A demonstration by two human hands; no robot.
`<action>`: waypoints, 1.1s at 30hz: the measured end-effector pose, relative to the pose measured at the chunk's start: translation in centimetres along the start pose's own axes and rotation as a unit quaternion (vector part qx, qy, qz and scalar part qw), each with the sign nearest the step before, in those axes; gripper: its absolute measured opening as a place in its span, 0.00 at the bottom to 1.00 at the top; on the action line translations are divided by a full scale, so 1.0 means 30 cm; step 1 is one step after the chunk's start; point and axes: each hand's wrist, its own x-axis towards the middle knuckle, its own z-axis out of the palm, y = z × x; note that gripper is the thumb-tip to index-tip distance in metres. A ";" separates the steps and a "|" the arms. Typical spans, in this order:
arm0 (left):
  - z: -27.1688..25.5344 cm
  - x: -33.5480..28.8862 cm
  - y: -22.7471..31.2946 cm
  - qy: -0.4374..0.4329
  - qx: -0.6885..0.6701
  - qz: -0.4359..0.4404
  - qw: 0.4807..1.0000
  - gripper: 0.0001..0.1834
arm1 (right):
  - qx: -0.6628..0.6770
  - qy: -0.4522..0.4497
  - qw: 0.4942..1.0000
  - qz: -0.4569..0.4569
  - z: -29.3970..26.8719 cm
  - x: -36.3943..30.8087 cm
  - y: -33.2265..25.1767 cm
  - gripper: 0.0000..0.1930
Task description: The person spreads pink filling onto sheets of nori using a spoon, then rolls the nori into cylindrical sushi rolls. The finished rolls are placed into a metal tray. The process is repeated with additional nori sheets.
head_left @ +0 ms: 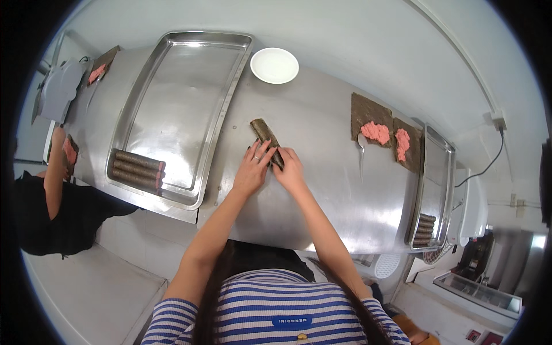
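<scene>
A dark green seaweed roll [263, 130] lies slantwise on the steel table in front of me, its far end pointing up and left. My left hand [253, 167] lies over the roll's middle with fingers bent across it; a ring shows on one finger. At the roll's near end, my right hand [289, 168] presses from the right side, fingers curled against it. The fingertips of both hands nearly meet, and they hide part of the roll. What is inside the roll cannot be made out.
To the left, a large steel tray [178, 109] holds several finished rolls [137, 169]. A white bowl [275, 65] stands beyond the roll. At right are seaweed sheets [363, 111] with pink paste [376, 133], a spoon [361, 150] and another tray [435, 172]. A person in black [63, 213] works far left.
</scene>
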 end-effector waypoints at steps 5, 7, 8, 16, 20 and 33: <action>-0.001 -0.009 0.007 -0.013 -0.008 -0.023 1.000 0.33 | -0.034 -0.052 0.998 0.010 -0.146 -0.249 0.049 0.24; -0.001 -0.011 0.007 -0.019 0.002 -0.029 0.999 0.31 | -0.007 -0.059 0.998 0.034 -0.207 -0.233 0.084 0.23; -0.005 -0.016 0.004 -0.022 0.001 -0.036 0.999 0.31 | 0.000 -0.054 0.998 0.039 -0.231 -0.188 0.097 0.23; -0.013 -0.002 0.008 -0.028 -0.006 -0.039 0.999 0.28 | -0.231 0.025 0.952 -0.198 -0.196 0.579 0.051 0.29; -0.024 0.019 0.014 -0.038 0.002 -0.029 0.999 0.28 | -0.367 -0.038 0.906 -0.207 -0.127 0.772 0.101 0.30; -0.014 0.005 0.013 -0.037 0.010 -0.037 0.999 0.27 | -0.363 -0.118 0.910 -0.162 -0.149 0.777 0.114 0.32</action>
